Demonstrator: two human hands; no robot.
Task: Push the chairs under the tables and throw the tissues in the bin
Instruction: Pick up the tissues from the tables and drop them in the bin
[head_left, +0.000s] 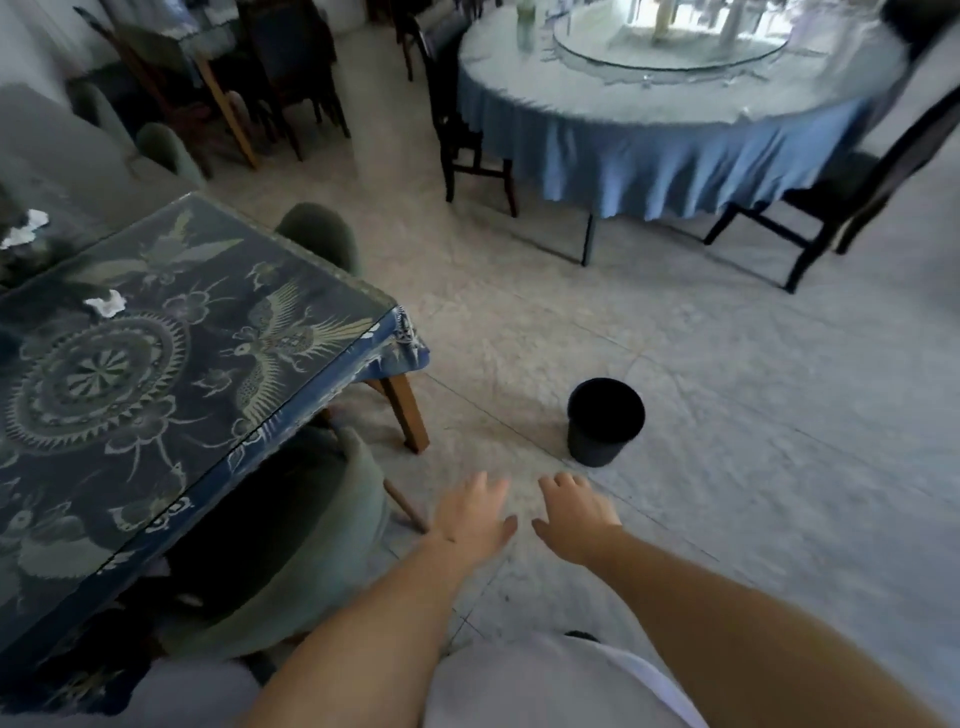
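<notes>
I see both hands out in front of me over the floor, holding nothing: my left hand (472, 514) and right hand (574, 512) have fingers loosely spread, palms down. The black bin (605, 421) stands just beyond them. The green chair (291, 540) sits tucked under the patterned table (171, 364), where two crumpled tissues (106, 303) lie. I can read no writing anywhere.

Pale tiled floor (727, 415); daylight
</notes>
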